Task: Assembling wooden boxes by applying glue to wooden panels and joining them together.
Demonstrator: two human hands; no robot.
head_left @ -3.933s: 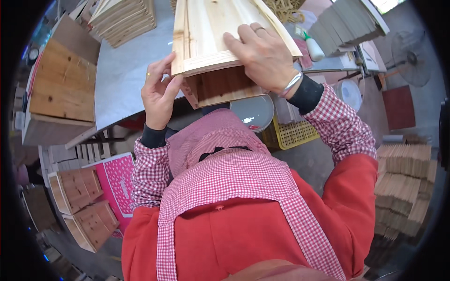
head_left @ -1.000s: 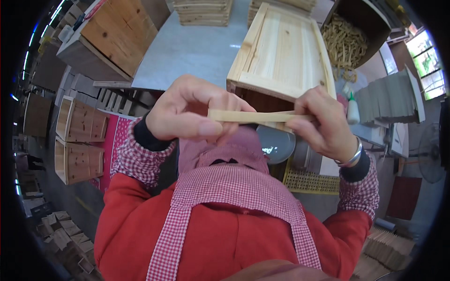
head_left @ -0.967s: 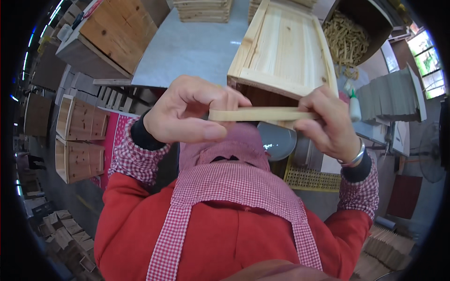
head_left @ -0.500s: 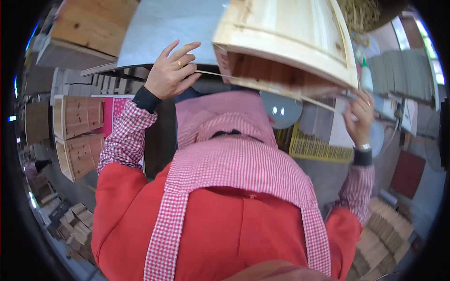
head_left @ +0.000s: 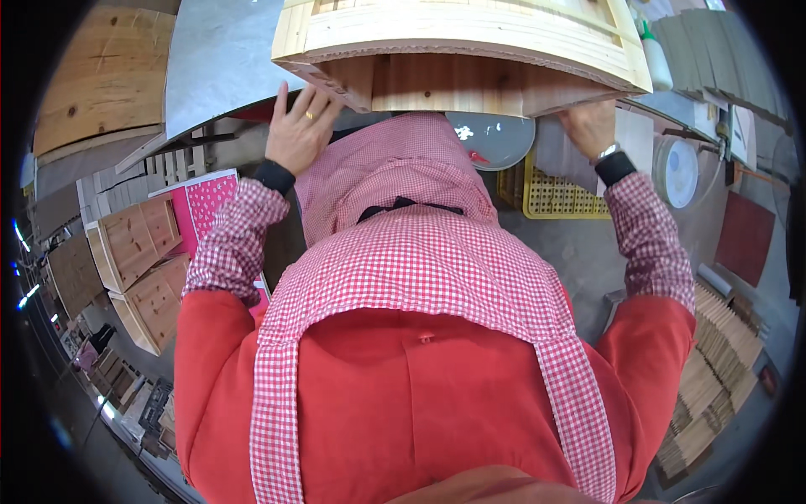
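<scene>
A pale wooden box [head_left: 470,38] rests at the edge of the worktable, its hollow side facing me. A thin pale-yellow band [head_left: 579,17] runs across its upper face. At the box's lower left corner is my left hand [head_left: 300,130], its fingers stretched out and apart against the side; a ring shows on one finger. My right hand [head_left: 590,128] is up against the lower right edge, its fingertips hidden by the box.
The grey-blue worktable [head_left: 218,63] holds a wooden panel [head_left: 101,67] on the left and a green-capped bottle [head_left: 656,60] on the right. Below are a grey basin [head_left: 504,143] and a yellow crate [head_left: 567,197]. Wooden boxes [head_left: 138,235] stand left; stacked boards [head_left: 714,361] stand right.
The band stretched between my hands is now across the box's upper face. Both hands have moved to the box's lower corners. The box appears further left and higher in view.
</scene>
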